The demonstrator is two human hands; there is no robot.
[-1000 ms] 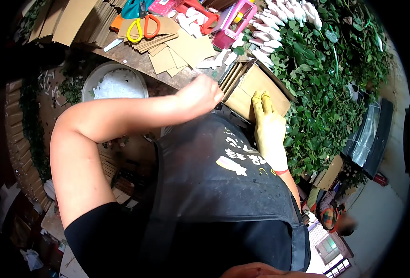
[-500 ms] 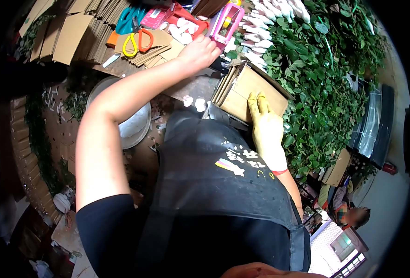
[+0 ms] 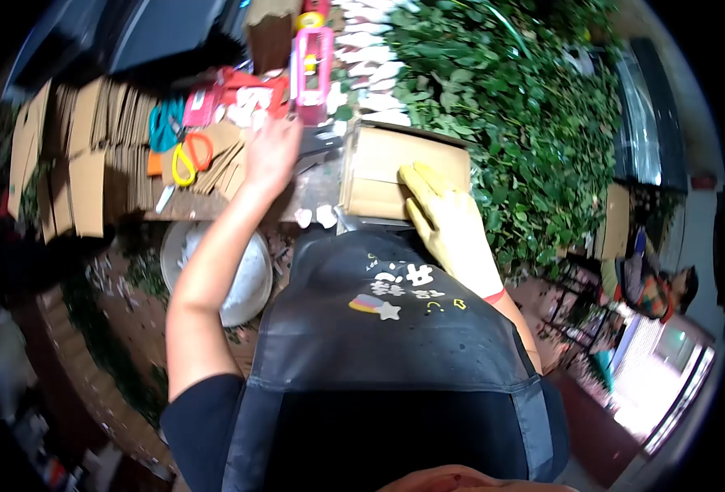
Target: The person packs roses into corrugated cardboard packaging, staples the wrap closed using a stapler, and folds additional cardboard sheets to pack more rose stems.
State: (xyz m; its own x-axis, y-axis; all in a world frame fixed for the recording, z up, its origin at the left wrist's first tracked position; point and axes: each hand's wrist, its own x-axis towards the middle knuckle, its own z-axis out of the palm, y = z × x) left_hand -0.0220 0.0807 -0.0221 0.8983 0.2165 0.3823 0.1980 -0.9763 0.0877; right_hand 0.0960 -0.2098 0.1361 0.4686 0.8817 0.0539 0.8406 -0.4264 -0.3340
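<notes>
Right hand [image 3: 449, 221], in a yellow glove: palm down on the cardboard [image 3: 375, 160], fingers extended close together, thumb apart. Pressed on top, not gripped around anything. Left hand [image 3: 272, 156], bare: out over the table [image 3: 313, 184], left of the cardboard and clear of it, fingertips just beside the pink tape dispenser [image 3: 312, 113]. Fingers partly bent; can't tell if it has hold of anything.

Cardboard sits at the near table edge, right in front of the black apron [image 3: 362, 344], under the right hand. Tan, boxy, lying flat, crease across the upper face, dark strip along the far edge, layered edges on the left side.

Further out: yellow-and-orange-handled scissors [image 3: 193, 166] on loose cards [image 3: 230, 172], left of the left hand. Folded cardboard stacks [image 3: 88, 193] at far left. White bundles [image 3: 371, 61] in a row beyond the cardboard, green leaves [image 3: 510, 148] heaped to the right. White bucket [image 3: 252, 303] below the table edge, partly behind the left forearm.
</notes>
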